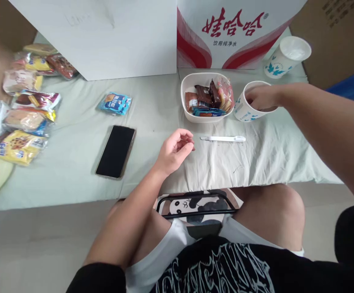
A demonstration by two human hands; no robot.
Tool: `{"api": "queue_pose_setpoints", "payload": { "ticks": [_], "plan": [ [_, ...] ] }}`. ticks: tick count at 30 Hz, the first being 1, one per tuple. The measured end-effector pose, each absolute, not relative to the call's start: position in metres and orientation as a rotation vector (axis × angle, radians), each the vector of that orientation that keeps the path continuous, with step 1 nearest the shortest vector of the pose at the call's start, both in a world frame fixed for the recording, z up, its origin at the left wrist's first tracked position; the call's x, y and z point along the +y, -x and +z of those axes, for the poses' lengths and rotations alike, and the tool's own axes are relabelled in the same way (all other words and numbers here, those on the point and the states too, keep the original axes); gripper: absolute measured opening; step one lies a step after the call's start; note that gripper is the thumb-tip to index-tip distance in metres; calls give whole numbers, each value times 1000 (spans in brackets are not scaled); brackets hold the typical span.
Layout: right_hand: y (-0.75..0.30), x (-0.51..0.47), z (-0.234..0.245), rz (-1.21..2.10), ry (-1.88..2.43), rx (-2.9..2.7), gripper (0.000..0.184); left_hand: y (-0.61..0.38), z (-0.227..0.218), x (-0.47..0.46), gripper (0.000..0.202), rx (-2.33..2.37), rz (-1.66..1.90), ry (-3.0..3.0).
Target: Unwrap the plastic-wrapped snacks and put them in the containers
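Observation:
My right hand (262, 97) reaches down into a white paper cup (247, 110) with blue leaf prints; its fingers are hidden inside the cup. My left hand (177, 150) rests near the front of the cloth, loosely curled with thumb and fingers apart and nothing in it. Just right of it lies a white craft knife (224, 138), its blade end pointing left. Behind the knife, a white plastic bowl (189, 117) holds several wrapped snacks (206, 94), brown, blue and pink, and stands beside the cup.
A second paper cup (276, 67) leans at the back right. White cartons (134, 44) stand along the back. To the left are a phone (116, 151), a blue snack packet (116, 103), several wrapped snacks (21, 146) and a pale yellow round object (0, 179).

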State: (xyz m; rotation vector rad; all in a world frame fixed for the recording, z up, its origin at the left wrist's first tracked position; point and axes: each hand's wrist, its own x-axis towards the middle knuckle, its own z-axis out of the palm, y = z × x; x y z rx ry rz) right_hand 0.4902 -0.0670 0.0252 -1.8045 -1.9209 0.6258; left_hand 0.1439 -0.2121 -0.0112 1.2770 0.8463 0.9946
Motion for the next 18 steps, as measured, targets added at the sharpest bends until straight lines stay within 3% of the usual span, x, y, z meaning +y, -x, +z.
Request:
{"api": "queue_pose_setpoints", "payload": {
  "ticks": [4,5,7,9,11,14,18],
  "plan": [
    [-467,-66,58,1287,2670,-1595,33,-142,-5,-214,21,842,985,-1277],
    [-463,-67,69,1249,2798,-1589,37,-142,-4,-215,21,842,984,-1278],
    [-455,-68,91,784,2884,-1839,41,-141,-2,-216,20,871,972,-1298],
    [-439,-72,108,218,2739,-2131,38,-140,0,-215,16,939,959,-1322],
    [-411,-80,118,-24,2421,-2305,27,-136,1,-212,13,1021,982,-1301],
    [-339,-97,118,36,1984,-2454,17,-126,4,-205,7,1110,1110,-1162],
    [-223,-103,90,290,1558,-2667,33,-111,12,-199,16,1159,1340,-883]
  ]
}}
